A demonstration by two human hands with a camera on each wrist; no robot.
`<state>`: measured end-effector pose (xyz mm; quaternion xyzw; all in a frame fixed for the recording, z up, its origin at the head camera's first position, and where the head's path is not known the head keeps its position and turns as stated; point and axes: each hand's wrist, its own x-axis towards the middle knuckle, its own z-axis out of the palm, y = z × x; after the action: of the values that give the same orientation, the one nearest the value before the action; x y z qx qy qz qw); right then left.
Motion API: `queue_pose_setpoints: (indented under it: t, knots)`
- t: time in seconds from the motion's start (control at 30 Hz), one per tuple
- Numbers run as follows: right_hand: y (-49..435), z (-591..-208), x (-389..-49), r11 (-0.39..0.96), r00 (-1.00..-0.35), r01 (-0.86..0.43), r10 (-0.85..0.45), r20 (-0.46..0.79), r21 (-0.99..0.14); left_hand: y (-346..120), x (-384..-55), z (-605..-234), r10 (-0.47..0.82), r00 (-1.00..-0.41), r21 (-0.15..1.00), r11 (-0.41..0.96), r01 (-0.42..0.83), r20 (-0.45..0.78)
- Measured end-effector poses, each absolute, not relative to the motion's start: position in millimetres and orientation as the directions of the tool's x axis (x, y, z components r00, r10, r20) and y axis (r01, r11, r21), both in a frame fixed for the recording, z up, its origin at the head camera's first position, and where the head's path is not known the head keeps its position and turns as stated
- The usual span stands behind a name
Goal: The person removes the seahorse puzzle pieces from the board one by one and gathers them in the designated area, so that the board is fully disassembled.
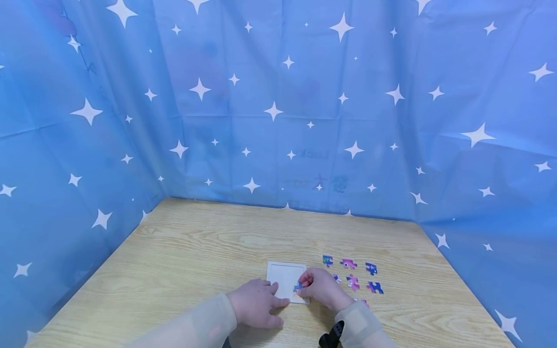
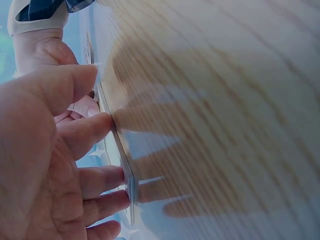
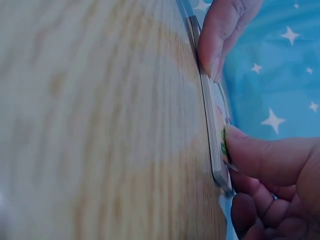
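Note:
A square white puzzle frame (image 1: 285, 274) lies flat on the wooden table. My left hand (image 1: 257, 303) rests against its left and front edges, fingers spread and mostly straight. Over its right front corner, my right hand (image 1: 323, 288) pinches a blue puzzle piece (image 1: 298, 286) between thumb and fingers. In the right wrist view the thumb presses on the piece (image 3: 223, 142), which shows green and orange, low inside the rim. The left wrist view has the left fingertips (image 2: 119, 175) along the frame's edge.
Several loose puzzle pieces in blue and pink, among them a dark blue one (image 1: 375, 287) and a pink one (image 1: 353, 282), lie to the right of the frame, partly behind my right hand. A blue star-patterned curtain (image 1: 278, 106) hangs around the table (image 1: 196, 241).

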<state>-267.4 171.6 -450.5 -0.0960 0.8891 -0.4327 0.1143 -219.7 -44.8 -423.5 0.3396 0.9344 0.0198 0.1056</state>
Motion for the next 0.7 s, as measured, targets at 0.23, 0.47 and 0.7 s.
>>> queue_pose_setpoints:
  t: [0.23,0.47,0.7]
  knots:
    - [172.0,-450.5,-267.0,0.621,-0.956,-0.094,-0.275,-0.105,-0.778,-44.8,-220.5,-424.1,0.644,-0.745,0.098,0.764,0.638,-0.174]
    - [172.1,-447.7,-266.4,0.627,-0.955,-0.093,-0.275,-0.109,-0.773,-44.9,-219.9,-423.6,0.640,-0.748,0.104,0.768,0.632,-0.175]
    - [174.0,-448.1,-265.7,0.606,-0.955,-0.093,-0.280,-0.102,-0.790,-45.0,-219.9,-424.3,0.639,-0.748,0.105,0.768,0.631,-0.178]
